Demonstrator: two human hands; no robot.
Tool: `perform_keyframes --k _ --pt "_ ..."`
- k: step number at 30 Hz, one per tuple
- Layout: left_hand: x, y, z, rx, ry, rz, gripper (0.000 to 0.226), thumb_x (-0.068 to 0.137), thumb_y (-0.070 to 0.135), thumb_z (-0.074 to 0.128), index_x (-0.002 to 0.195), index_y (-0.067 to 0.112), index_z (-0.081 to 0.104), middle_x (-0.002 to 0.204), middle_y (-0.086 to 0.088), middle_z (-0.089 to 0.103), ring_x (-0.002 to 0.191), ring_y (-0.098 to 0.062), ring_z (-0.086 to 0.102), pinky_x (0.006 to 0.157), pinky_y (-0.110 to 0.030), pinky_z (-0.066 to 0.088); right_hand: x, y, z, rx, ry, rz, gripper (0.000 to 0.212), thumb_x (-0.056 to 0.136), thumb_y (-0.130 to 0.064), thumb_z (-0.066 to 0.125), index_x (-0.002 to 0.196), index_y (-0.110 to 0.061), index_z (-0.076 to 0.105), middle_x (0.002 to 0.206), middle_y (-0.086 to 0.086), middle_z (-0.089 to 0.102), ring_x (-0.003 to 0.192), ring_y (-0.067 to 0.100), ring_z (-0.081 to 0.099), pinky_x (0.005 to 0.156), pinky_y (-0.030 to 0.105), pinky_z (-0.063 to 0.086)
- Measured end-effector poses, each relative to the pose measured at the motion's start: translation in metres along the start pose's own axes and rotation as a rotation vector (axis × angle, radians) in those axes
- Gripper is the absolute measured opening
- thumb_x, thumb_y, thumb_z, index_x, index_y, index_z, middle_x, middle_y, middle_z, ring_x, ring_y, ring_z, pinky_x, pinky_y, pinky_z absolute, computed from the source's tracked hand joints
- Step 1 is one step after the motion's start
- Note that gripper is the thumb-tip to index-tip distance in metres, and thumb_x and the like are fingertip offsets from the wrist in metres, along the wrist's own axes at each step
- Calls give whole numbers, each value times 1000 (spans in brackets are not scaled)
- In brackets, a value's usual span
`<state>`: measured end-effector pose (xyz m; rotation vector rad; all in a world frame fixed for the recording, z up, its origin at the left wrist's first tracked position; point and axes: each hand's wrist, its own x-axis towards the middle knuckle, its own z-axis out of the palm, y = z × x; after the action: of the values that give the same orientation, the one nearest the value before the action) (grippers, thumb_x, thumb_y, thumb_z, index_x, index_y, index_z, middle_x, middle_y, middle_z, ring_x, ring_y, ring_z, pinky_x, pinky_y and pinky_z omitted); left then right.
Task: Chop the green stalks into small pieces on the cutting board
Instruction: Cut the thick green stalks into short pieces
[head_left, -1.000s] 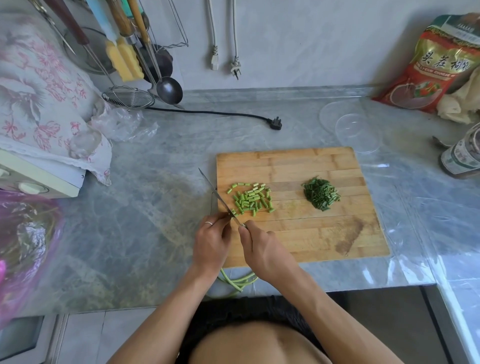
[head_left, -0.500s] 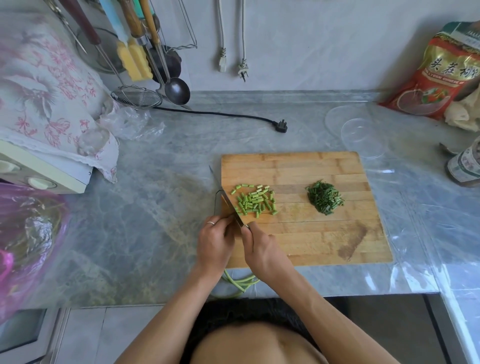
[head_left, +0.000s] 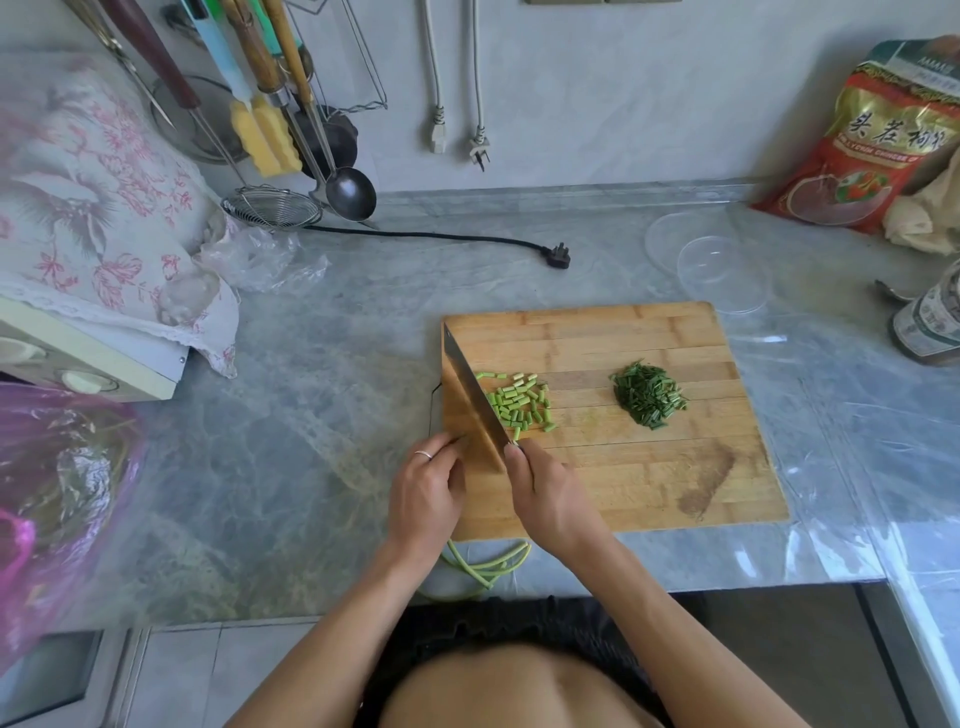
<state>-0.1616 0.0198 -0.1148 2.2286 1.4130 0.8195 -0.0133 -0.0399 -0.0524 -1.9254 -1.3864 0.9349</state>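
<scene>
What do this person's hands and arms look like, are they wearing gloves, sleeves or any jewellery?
No gloves and no sleeves: both forearms are bare right up to the bottom of the picture. The left hand wears a thin silver-coloured ring on one finger. The right hand shows no ring, watch or bracelet. No wristband or markings show on either arm.
</scene>
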Motion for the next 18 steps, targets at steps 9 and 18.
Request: perform_keyframes --k 9,18 --pt "1 -1 1 -24 29 7 23 76 -7 77 96 3 77 94 -7 74 82 -23 70 71 -29 56 -12 -5 -7 -17 -52 -103 33 104 -35 34 72 -28 36 53 7 41 45 23 33 47 39 25" --pt "2 -3 4 -83 52 -5 18 81 -5 74 97 3 76 97 -8 74 88 -19 69 80 -24 53 -13 -7 -8 -63 -107 -89 30 104 -37 33 79 -21 40 55 11 47 48 32 40 49 46 30"
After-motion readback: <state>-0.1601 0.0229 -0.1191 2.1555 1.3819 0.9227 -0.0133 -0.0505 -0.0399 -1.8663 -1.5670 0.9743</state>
